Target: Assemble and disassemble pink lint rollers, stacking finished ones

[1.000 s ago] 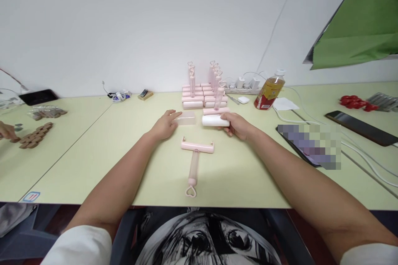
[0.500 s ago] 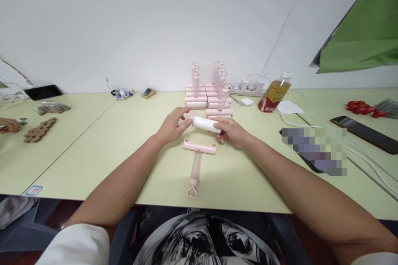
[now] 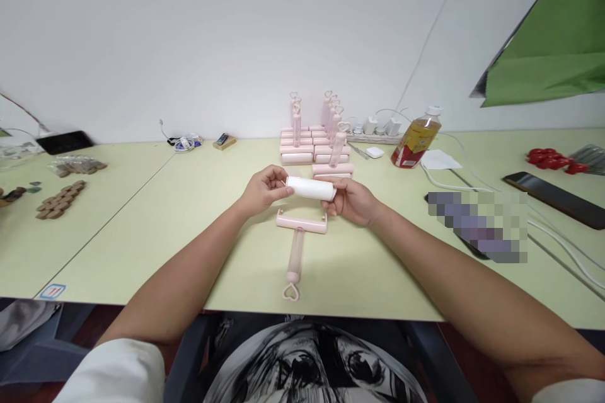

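Between my two hands, above the table, lies a white lint roller refill (image 3: pixel 310 189), held roughly level. My left hand (image 3: pixel 266 191) pinches its left end with thumb and fingers. The right end is gripped by my right hand (image 3: pixel 353 200), with the thumb hidden from clear view. Just below them on the table rests a pink lint roller handle (image 3: pixel 301 223), its empty bracket facing away from me and its heart-shaped loop (image 3: pixel 290 291) toward me. Behind my hands stand several pink lint rollers (image 3: pixel 332 170) in two columns, some with handles upright.
To the right are a tilted-looking drink bottle (image 3: pixel 416 138), a white paper (image 3: pixel 441 160), cables, a black phone (image 3: pixel 560 198) and red items (image 3: pixel 556 160). A power strip (image 3: pixel 375 138) runs along the wall. Several brown pieces (image 3: pixel 61 200) lie far left.
My left fingers have closed on the refill's left end, which they were only near before. The refill has shifted slightly left and levelled. Another person's hand at far left has moved.
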Available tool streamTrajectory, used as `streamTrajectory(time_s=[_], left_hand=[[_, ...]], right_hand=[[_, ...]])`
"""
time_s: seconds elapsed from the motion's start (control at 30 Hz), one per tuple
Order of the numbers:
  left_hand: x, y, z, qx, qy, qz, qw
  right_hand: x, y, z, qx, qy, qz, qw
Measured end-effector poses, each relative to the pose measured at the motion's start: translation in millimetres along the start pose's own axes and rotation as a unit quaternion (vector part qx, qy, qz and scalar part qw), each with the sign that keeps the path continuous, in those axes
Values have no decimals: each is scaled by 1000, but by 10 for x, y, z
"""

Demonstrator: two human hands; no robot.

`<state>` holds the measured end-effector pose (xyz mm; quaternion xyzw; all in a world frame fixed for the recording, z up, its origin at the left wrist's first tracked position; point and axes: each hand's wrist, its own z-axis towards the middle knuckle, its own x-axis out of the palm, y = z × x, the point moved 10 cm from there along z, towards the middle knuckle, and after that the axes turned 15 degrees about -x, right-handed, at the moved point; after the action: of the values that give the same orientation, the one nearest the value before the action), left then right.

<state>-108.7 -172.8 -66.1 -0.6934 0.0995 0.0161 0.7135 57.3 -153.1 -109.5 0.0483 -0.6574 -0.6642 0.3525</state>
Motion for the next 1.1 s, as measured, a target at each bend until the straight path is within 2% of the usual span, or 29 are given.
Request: streamTrajectory(time_s=[0.13, 0.33, 0.6, 0.77, 0.87, 0.97, 1.1], left_hand=[[-33, 38, 23, -13, 4, -26, 1000], [-18, 152, 78, -39, 6, -53, 998], [1, 214, 98, -72, 5, -128, 989], [-37, 168, 54, -98, -45, -173, 979], [104, 78, -12, -83, -45, -105, 990], [367, -81, -118, -21, -18, 38, 999], [628, -228, -243, 46, -24, 228, 972]], right_hand=[[-23, 15, -2, 4, -15, -21, 1000], [-161, 15, 36, -14, -104, -50, 993], [-137, -97, 31, 7, -81, -102, 991], [-177, -9, 27, -38, -145, -47, 988], [-160, -23, -2, -32, -183, -1, 983], [-90, -85, -45, -11, -204, 41, 978], [116, -54, -65, -34, -175, 93, 980]])
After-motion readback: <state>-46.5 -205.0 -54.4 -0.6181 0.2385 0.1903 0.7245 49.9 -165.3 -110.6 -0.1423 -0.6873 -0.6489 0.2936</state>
